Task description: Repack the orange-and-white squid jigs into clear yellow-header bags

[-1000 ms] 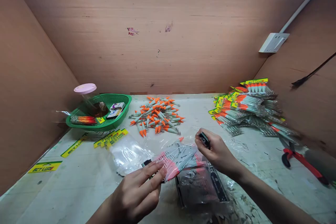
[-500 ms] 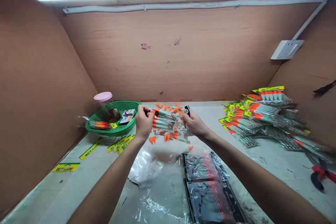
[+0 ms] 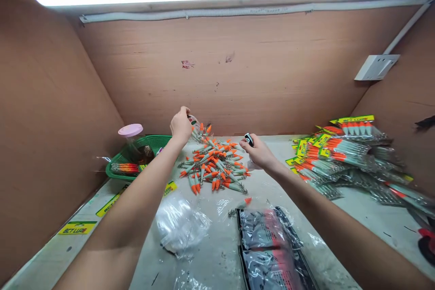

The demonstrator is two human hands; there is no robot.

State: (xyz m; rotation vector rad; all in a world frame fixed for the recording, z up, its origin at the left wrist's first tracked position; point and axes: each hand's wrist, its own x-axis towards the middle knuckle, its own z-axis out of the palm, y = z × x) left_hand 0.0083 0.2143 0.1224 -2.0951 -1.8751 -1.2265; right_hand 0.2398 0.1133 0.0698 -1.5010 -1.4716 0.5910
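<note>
My left hand (image 3: 181,126) is closed, pinching the printed end of a clear plastic bag (image 3: 193,120) near the back wall. Several orange-and-pale-green fishing lures hang at or spill from it; which of the two I cannot tell. Below lies a loose heap of the same fishing lures (image 3: 217,165) with metal hooks. To the heap's right, my right hand (image 3: 257,150) is closed around a small black object with a white mark (image 3: 249,139); its kind is unclear. A bit of clear plastic shows under that hand. One lure (image 3: 243,204) lies apart, nearer me.
A green basket (image 3: 159,141) with a pink-lidded jar (image 3: 131,130) stands at left, beside yellow header cards (image 3: 77,228). Crumpled clear plastic (image 3: 181,226) and dark printed packs (image 3: 265,249) lie in front. Packed lures (image 3: 340,154) are piled at right, near a red-and-black handle (image 3: 427,242).
My left hand has gone up and back with the bag, away from the heap. My right hand has moved slightly right, keeping the black object. The lure heap is now uncovered.
</note>
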